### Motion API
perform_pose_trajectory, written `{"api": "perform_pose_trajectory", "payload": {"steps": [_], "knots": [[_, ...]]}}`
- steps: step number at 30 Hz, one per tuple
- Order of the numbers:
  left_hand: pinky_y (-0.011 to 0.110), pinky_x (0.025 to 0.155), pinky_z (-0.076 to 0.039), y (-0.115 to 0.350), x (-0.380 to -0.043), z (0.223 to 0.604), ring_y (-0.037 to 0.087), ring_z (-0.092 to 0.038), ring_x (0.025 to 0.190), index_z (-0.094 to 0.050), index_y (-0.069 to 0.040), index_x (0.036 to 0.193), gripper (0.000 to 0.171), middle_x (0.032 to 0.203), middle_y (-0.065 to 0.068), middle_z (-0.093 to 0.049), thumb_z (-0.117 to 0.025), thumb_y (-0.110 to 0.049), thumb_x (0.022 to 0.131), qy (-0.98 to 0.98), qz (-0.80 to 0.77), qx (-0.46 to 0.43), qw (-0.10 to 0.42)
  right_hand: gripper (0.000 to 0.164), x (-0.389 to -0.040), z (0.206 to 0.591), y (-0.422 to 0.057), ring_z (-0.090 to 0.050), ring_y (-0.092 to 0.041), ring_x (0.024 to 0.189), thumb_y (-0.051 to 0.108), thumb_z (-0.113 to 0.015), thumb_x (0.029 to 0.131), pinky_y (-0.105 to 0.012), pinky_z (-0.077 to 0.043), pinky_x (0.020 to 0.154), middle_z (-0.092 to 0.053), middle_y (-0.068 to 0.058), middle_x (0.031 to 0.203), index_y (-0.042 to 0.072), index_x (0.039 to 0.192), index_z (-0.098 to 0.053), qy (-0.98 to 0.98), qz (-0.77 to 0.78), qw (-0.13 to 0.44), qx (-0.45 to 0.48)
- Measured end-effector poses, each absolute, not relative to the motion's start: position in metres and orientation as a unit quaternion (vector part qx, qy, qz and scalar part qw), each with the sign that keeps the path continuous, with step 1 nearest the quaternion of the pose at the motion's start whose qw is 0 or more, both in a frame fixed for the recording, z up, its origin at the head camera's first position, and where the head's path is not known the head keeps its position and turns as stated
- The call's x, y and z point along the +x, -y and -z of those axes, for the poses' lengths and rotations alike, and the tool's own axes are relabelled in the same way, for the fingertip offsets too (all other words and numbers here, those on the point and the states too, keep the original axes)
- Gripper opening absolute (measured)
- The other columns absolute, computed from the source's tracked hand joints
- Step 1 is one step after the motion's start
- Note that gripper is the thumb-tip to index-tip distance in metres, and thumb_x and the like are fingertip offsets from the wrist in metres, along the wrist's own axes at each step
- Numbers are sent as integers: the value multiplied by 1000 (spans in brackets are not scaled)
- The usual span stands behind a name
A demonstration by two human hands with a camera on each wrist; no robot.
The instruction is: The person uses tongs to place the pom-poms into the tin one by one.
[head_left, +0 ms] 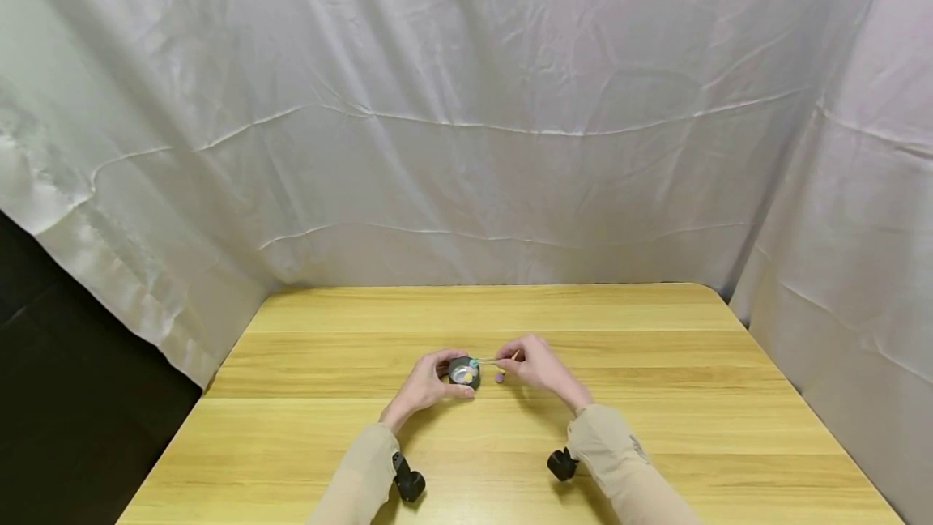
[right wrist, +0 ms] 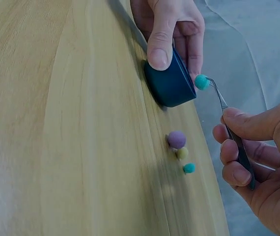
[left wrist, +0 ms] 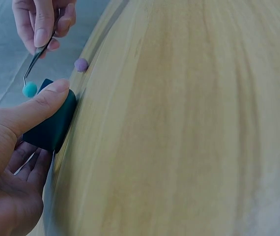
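Clock directions are read from the head view, twelve pointing away from you. Nearest to you, your two sleeves (head_left: 357,468) enter from seven and five o'clock, a black wrist device (head_left: 411,486) at the left one and another at the right. Your left hand (head_left: 426,383) sits at the dark bowl's (right wrist: 169,86) nine o'clock, thumb and fingers curled round its wall. Your right hand (head_left: 535,364) is at about three o'clock from the bowl, pinching tweezers (right wrist: 243,157) between thumb and fingers. The tweezer tips grip a teal ball (right wrist: 202,82) at the rim's one-to-two o'clock; contact with the rim cannot be determined. On the table (head_left: 474,468), a purple ball (right wrist: 177,139) lies at the bowl's three o'clock, between your hands.

Only the head view shows the bowl's inside, where a yellow ball (head_left: 468,377) is visible; other contents are too small to identify. The right wrist view alone plainly shows three loose balls in a row: the purple one, a small yellow one (right wrist: 182,153) and a small teal one (right wrist: 189,168). Of these, the left wrist view shows the purple one only. Farthest, at twelve, hangs a pale curtain (head_left: 510,144).
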State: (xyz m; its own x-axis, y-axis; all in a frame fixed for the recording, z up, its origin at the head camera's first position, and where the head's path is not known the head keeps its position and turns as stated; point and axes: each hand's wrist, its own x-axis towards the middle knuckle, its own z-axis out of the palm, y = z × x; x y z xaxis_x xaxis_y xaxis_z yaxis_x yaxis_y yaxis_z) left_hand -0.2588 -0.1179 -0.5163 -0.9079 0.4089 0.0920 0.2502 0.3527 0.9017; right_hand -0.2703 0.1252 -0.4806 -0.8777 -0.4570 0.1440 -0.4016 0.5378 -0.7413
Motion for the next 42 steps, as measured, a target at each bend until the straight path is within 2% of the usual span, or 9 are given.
{"api": "perform_pose_trajectory", "payload": {"steps": [6, 17, 26, 31, 42], "knots": [[52, 104, -52, 118, -259, 517, 40, -64, 119, -60, 3, 132, 60, 129, 24, -65, -86, -5, 78, -815, -538, 201, 70, 12, -273, 485, -120, -64, -15, 66, 7, -68, 94, -19, -48, 53, -76, -11, 85, 1, 97, -77, -876, 408, 17, -256], [46, 104, -53, 117, -259, 516, 35, -64, 119, -61, 0, 133, 61, 130, 20, -65, -87, -9, 78, -824, -526, 194, 75, 12, -273, 481, -111, -64, -16, 68, 11, -68, 96, -20, -50, 57, -75, -5, 91, 7, 98, -78, -881, 416, 46, -221], [43, 101, -55, 118, -260, 518, 35, -66, 117, -61, 1, 132, 61, 129, 21, -66, -87, -9, 78, -828, -520, 200, 61, 13, -273, 479, -111, -67, -24, 67, 8, -67, 96, -19, -49, 55, -76, -11, 92, 2, 99, -77, -875, 421, 49, -235], [48, 102, -54, 117, -260, 518, 36, -65, 118, -61, 1, 131, 61, 130, 22, -66, -87, -8, 77, -823, -528, 199, 59, 12, -274, 479, -108, -71, -28, 69, 6, -68, 95, -20, -52, 57, -76, -14, 93, 0, 100, -77, -870, 427, 58, -241], [57, 100, -51, 116, -260, 520, 45, -63, 117, -59, 10, 129, 58, 127, 30, -64, -83, 4, 77, -819, -534, 204, 46, 10, -275, 481, -105, -70, -25, 66, 5, -68, 94, -19, -50, 57, -76, -14, 88, 2, 97, -77, -876, 410, 46, -251]]}}
